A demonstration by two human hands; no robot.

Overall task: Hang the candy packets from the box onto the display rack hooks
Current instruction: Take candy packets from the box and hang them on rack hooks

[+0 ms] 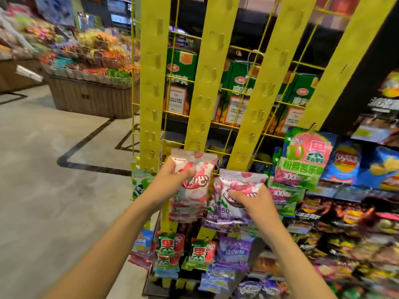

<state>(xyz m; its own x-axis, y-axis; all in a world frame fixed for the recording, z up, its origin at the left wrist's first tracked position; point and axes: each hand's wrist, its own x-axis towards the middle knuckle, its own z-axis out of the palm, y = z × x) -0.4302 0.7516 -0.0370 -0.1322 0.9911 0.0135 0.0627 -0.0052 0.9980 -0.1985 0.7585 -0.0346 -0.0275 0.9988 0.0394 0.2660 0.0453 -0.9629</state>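
Observation:
A yellow wire display rack [234, 98] with several vertical yellow hook strips stands in front of me. My left hand [172, 180] grips a white and pink candy packet [194, 169] held against the second strip, above more packets of the same kind hanging below it. My right hand [252, 201] grips another white and pink candy packet [241, 184] at the foot of the third strip, over purple packets. Green and pink packets [306, 158] hang on the right strip. The box is not in view.
More candy packets [200, 253] hang low on the rack. Shelves of snack bags [356, 212] fill the right side. Green cartons [179, 83] stand behind the wire grid. A wooden produce bin [90, 98] is at the left, with tiled floor [54, 180] between.

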